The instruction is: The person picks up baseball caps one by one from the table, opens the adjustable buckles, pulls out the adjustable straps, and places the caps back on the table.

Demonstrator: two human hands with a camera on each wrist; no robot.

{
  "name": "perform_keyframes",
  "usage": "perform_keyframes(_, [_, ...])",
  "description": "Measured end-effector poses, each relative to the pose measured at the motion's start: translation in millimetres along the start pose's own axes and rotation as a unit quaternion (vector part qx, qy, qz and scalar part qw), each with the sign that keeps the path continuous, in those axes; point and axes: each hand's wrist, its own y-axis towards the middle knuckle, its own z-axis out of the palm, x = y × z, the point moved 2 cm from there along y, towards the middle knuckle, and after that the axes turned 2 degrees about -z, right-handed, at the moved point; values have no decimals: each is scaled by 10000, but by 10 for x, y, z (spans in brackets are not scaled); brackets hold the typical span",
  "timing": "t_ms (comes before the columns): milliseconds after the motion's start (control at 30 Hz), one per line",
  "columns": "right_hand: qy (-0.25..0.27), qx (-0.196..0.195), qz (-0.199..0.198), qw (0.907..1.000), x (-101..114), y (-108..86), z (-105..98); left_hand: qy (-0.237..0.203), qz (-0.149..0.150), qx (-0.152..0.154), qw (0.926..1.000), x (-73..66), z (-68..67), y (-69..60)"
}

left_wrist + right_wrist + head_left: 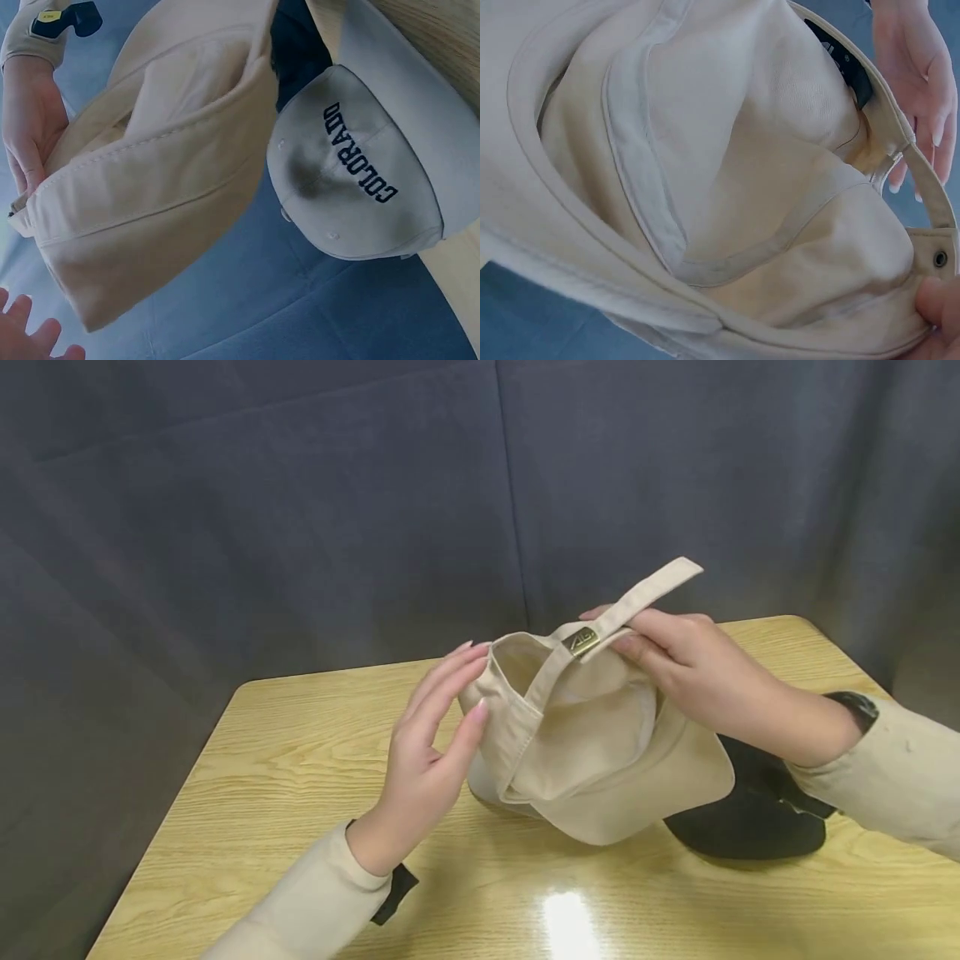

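Note:
A beige baseball cap (pixel 637 793) is held above the table, its inside and back strap facing me. My right hand (pixel 705 668) pinches its back edge beside the brass buckle (pixel 581 642). Past the buckle, the loose strap end (pixel 660 587) sticks up. My left hand (pixel 423 752) is at the cap's left side with fingers extended. In the left wrist view its fingertips (pixel 46 334) stand apart from the fabric. The right wrist view shows the cap's lining (pixel 705 150) and a dark label (pixel 844 64).
A grey cap (pixel 360 169) lettered COLORADO sits on the wooden table (pixel 300 760), mostly hidden behind the beige one in the head view. A black brim-shaped item (pixel 750 827) lies under my right forearm. Dark grey curtain (pixel 300 527) hangs behind the table.

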Motion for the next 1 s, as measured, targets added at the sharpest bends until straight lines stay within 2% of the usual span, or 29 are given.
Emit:
perform_keyframes(200, [-280, 116, -423, 9986, 34, 29, -26, 372, 422, 285, 9980, -22, 89, 97])
perform_keyframes(300, [-467, 246, -521, 9972, 44, 37, -34, 656, 480, 426, 9958, -29, 139, 150])
perform_keyframes(467, [-670, 594, -437, 9950, 45, 44, -33, 1101, 413, 625, 9911, -42, 202, 218])
perform_keyframes(567, [-727, 803, -347, 9935, 45, 51, -29, 1299, 541, 634, 9880, -40, 213, 254])
perform_keyframes(700, [-854, 961, -332, 9911, 57, 54, -26, 1318, 745, 698, 9860, -24, 216, 295])
perform_keyframes(833, [-949, 1068, -370, 9890, 75, 64, -15, 1368, 794, 912, 9832, -12, 213, 303])
perform_keyframes(1000, [-907, 1255, -367, 9873, 97, 71, 13, 1797, 900, 1249, 9716, -15, 208, 302])
